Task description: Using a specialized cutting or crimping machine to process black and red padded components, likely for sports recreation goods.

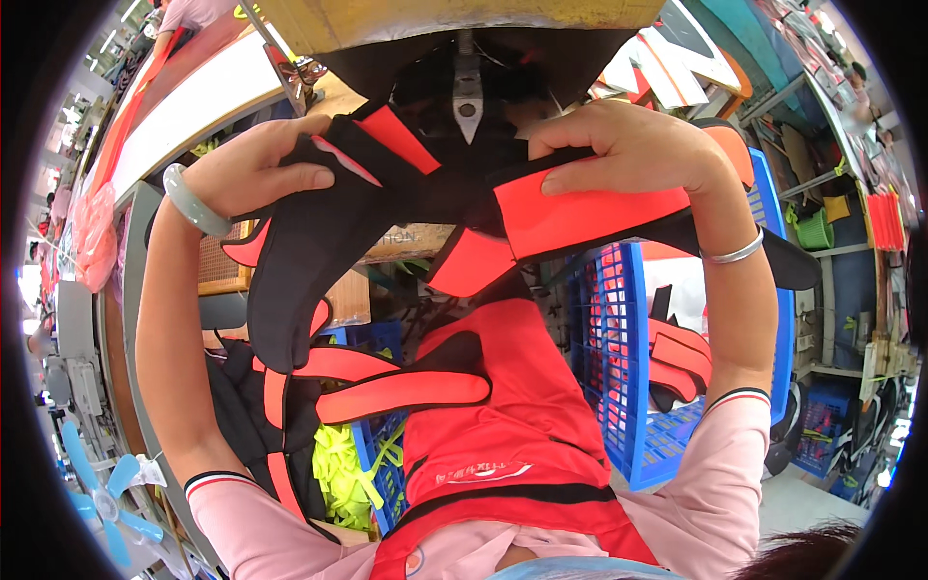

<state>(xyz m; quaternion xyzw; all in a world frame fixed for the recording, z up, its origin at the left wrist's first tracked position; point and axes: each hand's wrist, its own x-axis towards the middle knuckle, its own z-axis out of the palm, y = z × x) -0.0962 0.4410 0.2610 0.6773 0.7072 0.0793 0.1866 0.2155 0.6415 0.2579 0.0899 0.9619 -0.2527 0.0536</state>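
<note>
A black padded fabric piece [300, 242] with coral-red panels stretches between my hands. Its left part is pinched between the thumb and fingers of my left hand [251, 169]. On the other side my right hand [623, 150] grips it, thumb pressed on a coral panel [599, 215]. The middle of the piece lies under a pointed metal part [468, 111] of the machine [387, 24] at the top. Whether that tip touches the cloth I cannot tell. Fingers of both hands are partly hidden behind the fabric.
Similar black-and-coral pieces [406, 391] hang at the left, near bright yellow-green strips [343, 478]. A blue plastic basket [633, 387] with more pieces stands at the right. A white tabletop [217, 92] extends at the far left, and a blue fan [106, 503] stands lower left.
</note>
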